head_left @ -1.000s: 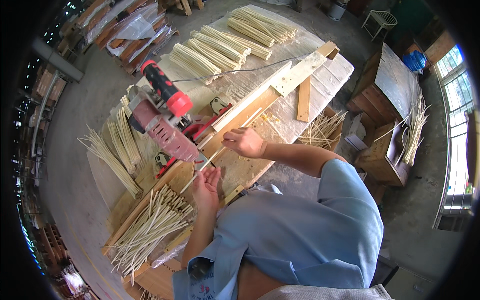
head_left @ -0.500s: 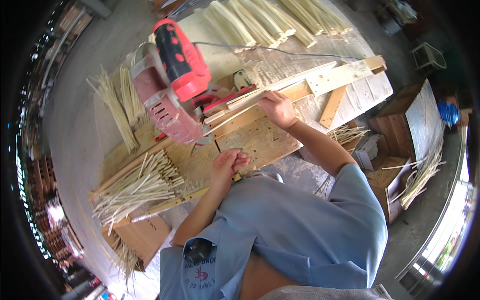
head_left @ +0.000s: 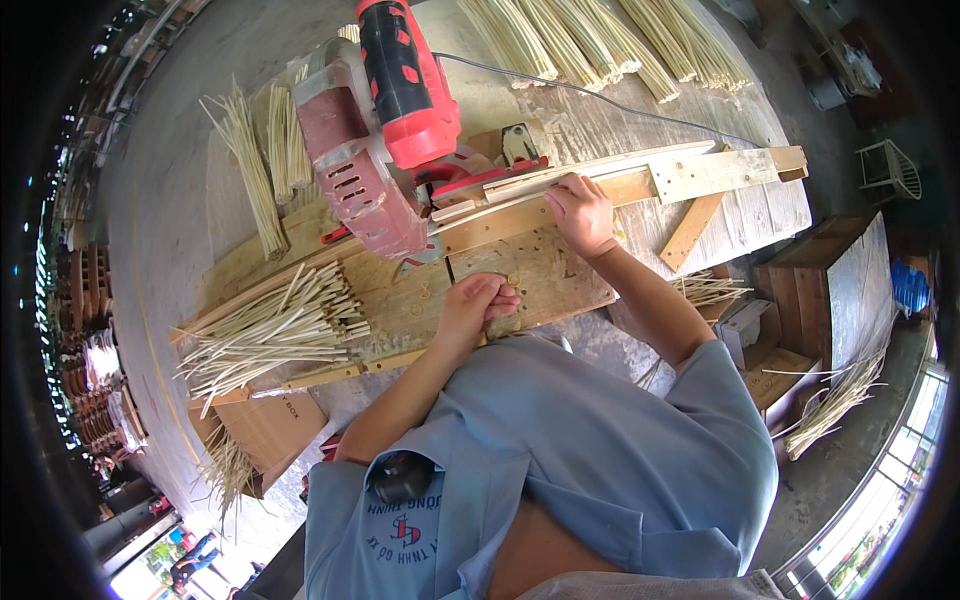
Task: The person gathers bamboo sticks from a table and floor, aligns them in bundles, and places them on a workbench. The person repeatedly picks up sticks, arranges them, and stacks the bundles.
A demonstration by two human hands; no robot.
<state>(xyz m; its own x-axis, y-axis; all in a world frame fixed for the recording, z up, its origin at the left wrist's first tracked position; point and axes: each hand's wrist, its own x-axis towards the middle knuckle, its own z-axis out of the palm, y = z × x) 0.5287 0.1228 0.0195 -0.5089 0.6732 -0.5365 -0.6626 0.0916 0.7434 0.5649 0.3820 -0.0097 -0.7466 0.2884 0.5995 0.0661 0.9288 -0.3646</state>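
Right hand [head_left: 580, 212] flat, fingers spread, pressing long pale wooden strip [head_left: 600, 172] just right of red-and-black chop saw [head_left: 385, 120]. Left hand [head_left: 478, 300] curled, knuckles resting on plywood base board [head_left: 545, 275] below saw. Cut pale stick pile [head_left: 270, 330] left of saw.

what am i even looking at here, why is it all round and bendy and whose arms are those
The picture comes from a wide fisheye camera worn on a person's head, looking down, so straight edges bend near the rim. The arms and blue shirt belong to that person. There is no robot, just two bare hands. The right hand presses on a long wooden strip lying along the fence of a red and grey power saw. The left hand rests, fingers curled, on the wooden bench top; whether it holds anything cannot be seen. A loose pile of thin pale sticks lies to the left, with tied bundles of the same sticks laid out beyond the saw.
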